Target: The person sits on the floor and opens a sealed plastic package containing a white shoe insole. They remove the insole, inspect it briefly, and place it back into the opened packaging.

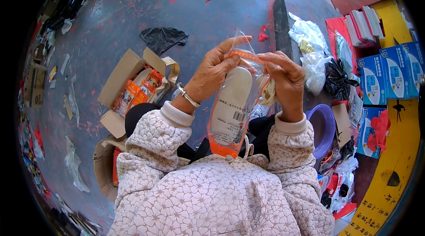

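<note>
In front of my body I hold up a clear plastic insole bag (221, 140) with orange bands at its top and bottom. A pale insole (237, 87) shows through the film, and a barcode and small print are on the lower part. My left hand (210, 74) is closed on the bag's upper left edge, thumb on the orange band. My right hand (287, 76) pinches the upper right corner. Thin clear film stands up above the band between the hands. Below my right fingers is a cream, cloth-like bundle (268, 93); whether the hand holds it, I cannot tell.
An open carton (116, 78) with orange packs (135, 94) stands left, another carton (103, 169) nearer me. Black plastic (164, 39) lies beyond. Right are a purple basin (324, 125), plastic bags (314, 67) and blue boxes (389, 74). Scraps litter the floor.
</note>
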`<action>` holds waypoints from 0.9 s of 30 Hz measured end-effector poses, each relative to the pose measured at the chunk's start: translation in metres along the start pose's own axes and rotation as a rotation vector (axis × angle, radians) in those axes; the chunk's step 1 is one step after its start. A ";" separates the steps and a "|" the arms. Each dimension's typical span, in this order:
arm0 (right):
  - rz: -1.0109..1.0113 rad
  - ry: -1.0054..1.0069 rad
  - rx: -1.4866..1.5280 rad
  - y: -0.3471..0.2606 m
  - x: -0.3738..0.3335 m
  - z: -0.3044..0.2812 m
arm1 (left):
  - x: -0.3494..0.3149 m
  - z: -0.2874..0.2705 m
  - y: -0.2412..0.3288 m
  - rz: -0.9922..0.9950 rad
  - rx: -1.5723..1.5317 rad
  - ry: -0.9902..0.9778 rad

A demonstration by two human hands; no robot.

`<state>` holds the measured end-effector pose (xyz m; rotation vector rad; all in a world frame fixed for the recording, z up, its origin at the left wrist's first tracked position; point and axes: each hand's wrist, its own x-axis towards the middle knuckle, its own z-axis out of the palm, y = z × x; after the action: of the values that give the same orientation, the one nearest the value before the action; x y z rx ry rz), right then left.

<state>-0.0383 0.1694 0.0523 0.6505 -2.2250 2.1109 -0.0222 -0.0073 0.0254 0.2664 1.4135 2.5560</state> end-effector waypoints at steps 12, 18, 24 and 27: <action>0.009 0.003 0.052 -0.001 -0.003 -0.002 | 0.006 -0.014 -0.018 0.014 -0.123 0.100; -0.191 -0.070 -0.336 -0.010 -0.009 0.005 | 0.007 -0.021 -0.022 -0.079 -0.299 0.120; -0.207 -0.033 -0.404 -0.019 -0.012 0.008 | 0.007 -0.025 -0.021 -0.151 -0.397 -0.047; -0.167 0.023 -0.347 -0.013 -0.011 0.005 | 0.006 -0.023 -0.017 -0.184 -0.464 -0.068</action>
<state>-0.0227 0.1681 0.0612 0.7503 -2.3471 1.5946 -0.0322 -0.0153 -0.0008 0.1358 0.7482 2.5955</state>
